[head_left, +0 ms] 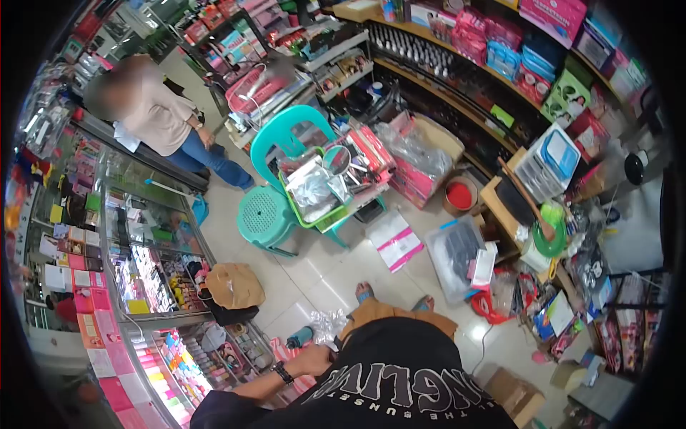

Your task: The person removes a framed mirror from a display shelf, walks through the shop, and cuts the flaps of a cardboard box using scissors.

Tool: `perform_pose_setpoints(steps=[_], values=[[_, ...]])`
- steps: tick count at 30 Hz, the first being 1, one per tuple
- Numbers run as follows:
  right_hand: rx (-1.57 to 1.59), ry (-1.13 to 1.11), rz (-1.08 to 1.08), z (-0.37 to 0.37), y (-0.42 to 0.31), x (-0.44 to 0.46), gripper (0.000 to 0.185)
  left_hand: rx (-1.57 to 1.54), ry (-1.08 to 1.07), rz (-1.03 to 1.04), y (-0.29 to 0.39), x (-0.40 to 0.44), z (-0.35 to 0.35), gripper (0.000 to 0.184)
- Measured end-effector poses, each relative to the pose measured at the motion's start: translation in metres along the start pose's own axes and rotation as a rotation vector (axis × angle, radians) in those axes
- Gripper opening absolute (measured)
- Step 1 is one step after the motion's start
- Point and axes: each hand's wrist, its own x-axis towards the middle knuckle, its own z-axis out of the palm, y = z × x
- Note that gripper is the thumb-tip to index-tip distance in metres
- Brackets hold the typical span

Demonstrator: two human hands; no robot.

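Note:
My left hand (312,360), with a dark watch (283,372) on the wrist, is held against the side of my black shirt (400,372). Its fingers are tucked toward the cloth and too small to make out. Just beyond it on the floor lie a teal cylinder (300,337), crumpled clear plastic (328,325) and a red-and-white striped bag (284,350). My right hand is out of view.
A teal plastic chair (293,123) bears a green basket (330,223) of goods, beside a teal stool (264,214). Glass display cases (153,275) line the left, where a person (157,121) stands. A brown paper bag (236,284) and a clear bin (456,257) are on the floor.

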Motion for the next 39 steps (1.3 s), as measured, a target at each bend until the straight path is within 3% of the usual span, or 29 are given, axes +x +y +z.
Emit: perform_pose_setpoints(steps=[2, 4, 7, 11, 16, 21, 28, 32, 37, 39], values=[[-0.047, 0.047, -0.006, 0.001, 0.0, -0.016, 0.028, -0.057, 0.012, -0.007, 0.001, -0.003, -0.001, 0.03], [-0.07, 0.073, -0.007, 0.003, -0.005, -0.021, 0.028, 0.11, 0.072, -0.022, 0.0, 0.004, 0.012, 0.029], [-0.038, -0.047, 0.063, 0.007, 0.003, -0.024, 0.028, 0.27, 0.139, -0.028, -0.002, 0.009, 0.022, 0.028], [0.054, -0.38, 0.25, 0.022, 0.033, -0.011, 0.032, 0.14, 0.062, -0.097, -0.006, 0.017, 0.009, 0.027], [0.077, -0.535, 0.211, -0.022, 0.011, 0.004, 0.034, -0.158, -0.21, 0.004, 0.003, 0.012, -0.016, 0.023], [0.075, -0.57, 0.199, 0.021, 0.047, 0.011, 0.037, -0.033, -0.01, -0.067, 0.014, 0.012, -0.008, 0.021], [0.078, -0.563, 0.115, 0.105, 0.12, 0.016, 0.041, -0.025, -0.027, 0.043, -0.001, 0.019, -0.012, 0.02], [0.151, -0.625, 0.315, 0.031, 0.059, 0.011, 0.041, -0.007, -0.129, 0.09, -0.009, 0.021, -0.01, 0.023], [0.435, -0.454, 0.134, -0.043, 0.008, -0.03, 0.041, 0.041, 0.079, 0.0, -0.026, 0.021, 0.022, 0.029], [0.411, -0.361, 0.106, -0.084, -0.041, -0.036, 0.041, 0.075, 0.114, 0.127, -0.039, 0.027, 0.027, 0.03]])
